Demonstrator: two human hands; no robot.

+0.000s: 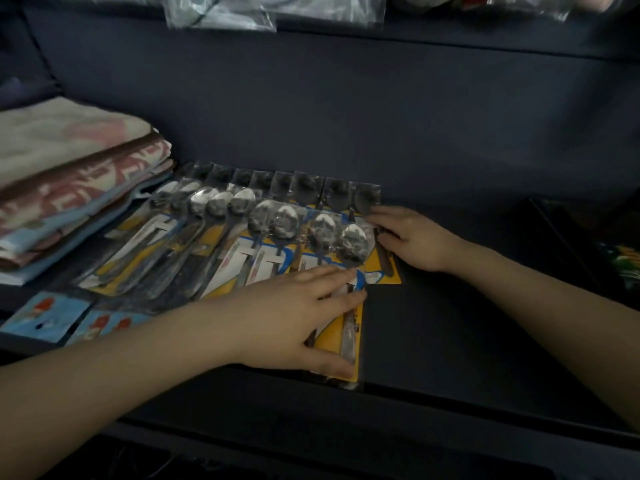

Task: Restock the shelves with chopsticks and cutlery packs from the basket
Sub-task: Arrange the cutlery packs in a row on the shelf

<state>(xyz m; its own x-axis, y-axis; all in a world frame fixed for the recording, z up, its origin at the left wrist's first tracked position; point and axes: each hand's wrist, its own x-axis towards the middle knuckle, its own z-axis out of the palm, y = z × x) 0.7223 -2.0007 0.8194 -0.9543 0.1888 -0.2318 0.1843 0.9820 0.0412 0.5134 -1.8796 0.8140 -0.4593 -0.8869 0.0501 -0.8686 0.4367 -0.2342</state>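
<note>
Several spoon packs [221,233] on yellow and blue cards lie fanned in a row across the dark shelf [450,323]. The rightmost pack [353,244] lies under both hands. My left hand [294,313] rests flat on its lower half, fingers straight, thumb along the card's near edge. My right hand [412,237] presses against the pack's right edge near the spoon bowls, its fingers loosely bent. No basket or chopsticks are in view.
A stack of folded cloths [69,174] sits at the left of the shelf. Blue cards with red pictures [52,317] lie at the front left. Clear plastic bags [221,12] hang from above. A dark box [595,244] stands at the right.
</note>
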